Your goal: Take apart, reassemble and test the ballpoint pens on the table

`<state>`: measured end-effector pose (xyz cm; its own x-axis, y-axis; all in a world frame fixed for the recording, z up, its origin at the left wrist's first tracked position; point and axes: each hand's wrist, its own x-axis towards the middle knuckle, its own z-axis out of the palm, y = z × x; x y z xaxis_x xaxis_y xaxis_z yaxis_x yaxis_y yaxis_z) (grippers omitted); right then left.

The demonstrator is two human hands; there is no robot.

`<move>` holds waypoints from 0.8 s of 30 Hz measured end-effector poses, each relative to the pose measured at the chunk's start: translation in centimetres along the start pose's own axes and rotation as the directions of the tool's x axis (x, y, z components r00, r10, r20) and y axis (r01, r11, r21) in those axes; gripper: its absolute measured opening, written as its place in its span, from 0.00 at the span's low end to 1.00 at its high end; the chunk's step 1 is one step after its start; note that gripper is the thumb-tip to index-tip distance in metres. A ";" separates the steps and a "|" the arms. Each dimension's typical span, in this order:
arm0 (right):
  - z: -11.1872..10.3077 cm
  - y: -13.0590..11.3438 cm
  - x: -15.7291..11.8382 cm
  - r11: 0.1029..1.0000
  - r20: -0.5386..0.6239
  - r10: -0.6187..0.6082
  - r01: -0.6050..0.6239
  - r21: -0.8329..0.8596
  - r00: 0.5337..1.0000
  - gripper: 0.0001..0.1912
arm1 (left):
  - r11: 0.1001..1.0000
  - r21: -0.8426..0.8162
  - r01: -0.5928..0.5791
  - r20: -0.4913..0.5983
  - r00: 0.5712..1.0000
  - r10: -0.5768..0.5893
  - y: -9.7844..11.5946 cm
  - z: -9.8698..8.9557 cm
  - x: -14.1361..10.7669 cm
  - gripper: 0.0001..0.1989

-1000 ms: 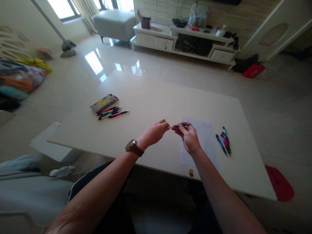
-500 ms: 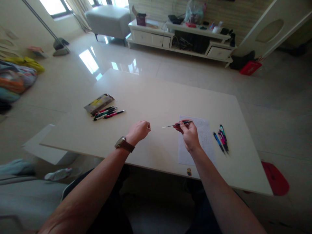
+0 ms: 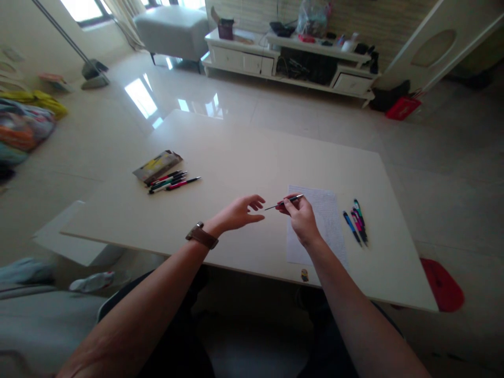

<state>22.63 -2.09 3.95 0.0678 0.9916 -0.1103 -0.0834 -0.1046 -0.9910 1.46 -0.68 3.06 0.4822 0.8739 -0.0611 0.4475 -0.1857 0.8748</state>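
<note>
We had both bare hands over a pale table (image 3: 244, 157), where a sheet of paper (image 3: 315, 226) with close rows of markings lay toward our side. Our right hand (image 3: 302, 218) was over the left part of the sheet, its fingers pinching a dark pen (image 3: 294, 199). The pen was tilted, its silvery end over the sheet, while a thin dark rod (image 3: 270, 208) stuck out of its other end, left of the sheet.

Our left hand (image 3: 235, 213) was left of the sheet too, holding nothing that we could see. Its fingers were spread, the thumb well away from the rest, just beside the rod's tip; we could not tell whether they touched it. We wore a watch with a brown strap (image 3: 207, 239) on that wrist.

Right of the sheet lay a small cluster of pens (image 3: 358, 223) in blue, pink and green. Well to its left, several more pens (image 3: 169, 182), one of them red, lay beside a grey and yellow box (image 3: 157, 166). Just below the sheet, at the table's near edge, was a small yellow and dark figure (image 3: 304, 275).
</note>
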 end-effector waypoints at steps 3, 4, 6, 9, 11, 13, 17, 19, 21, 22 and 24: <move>0.3 0.1 -0.1 1.000 0.033 0.025 -0.025 0.001 0.999 0.19 | 0.996 -0.078 -0.038 0.026 0.999 0.040 0.8 1.2 0.4 0.13; 0.4 0.1 0.0 0.999 0.035 0.034 -0.034 0.004 0.999 0.20 | 0.997 -0.067 -0.041 0.018 0.999 0.042 0.9 1.4 0.5 0.12; 0.5 0.1 0.2 0.999 0.002 0.037 -0.037 0.009 0.999 0.20 | 0.999 -0.037 -0.036 -0.003 0.999 0.035 1.0 1.5 0.7 0.11; 0.3 -0.2 0.6 0.999 -0.120 -0.001 0.008 0.052 0.993 0.19 | 1.000 0.013 -0.021 -0.033 0.999 0.021 0.8 1.2 0.7 0.10; 0.0 -0.5 0.8 0.992 -0.193 -0.029 0.052 0.114 0.981 0.18 | 0.999 0.033 -0.019 -0.039 0.999 0.020 0.7 1.0 0.7 0.10; -0.3 -0.5 1.0 0.982 -0.230 -0.035 0.077 0.175 0.973 0.16 | 0.999 0.039 -0.022 -0.038 0.999 0.023 0.7 0.9 0.6 0.10; -0.4 -0.1 1.1 0.983 -0.220 -0.029 0.068 0.173 0.975 0.11 | 0.998 0.054 -0.026 -0.047 0.998 0.028 0.8 0.8 0.4 0.10; -0.2 0.2 0.9 0.994 -0.139 -0.022 0.036 0.098 0.990 0.12 | 0.998 0.056 -0.025 -0.046 0.999 0.027 1.1 0.8 0.4 0.10; 0.2 0.4 0.6 1.000 -0.023 -0.007 0.007 -0.021 1.000 0.14 | 0.998 0.056 -0.035 -0.044 0.998 0.037 1.4 0.8 0.4 0.10; 0.4 0.5 0.4 0.995 0.018 -0.012 0.013 -0.095 1.000 0.15 | 0.997 0.060 -0.039 -0.044 0.998 0.042 1.5 0.8 0.4 0.10; 0.6 0.4 0.2 0.968 0.029 -0.068 0.073 -0.239 0.997 0.16 | 0.996 0.080 -0.036 -0.048 0.998 0.040 1.6 0.7 0.4 0.09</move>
<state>22.03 -1.87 3.54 0.0443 0.9982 -0.0406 0.1622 -0.0473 -0.9856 2.91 -0.93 4.09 0.4634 0.8861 -0.0028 0.4884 -0.2527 0.8352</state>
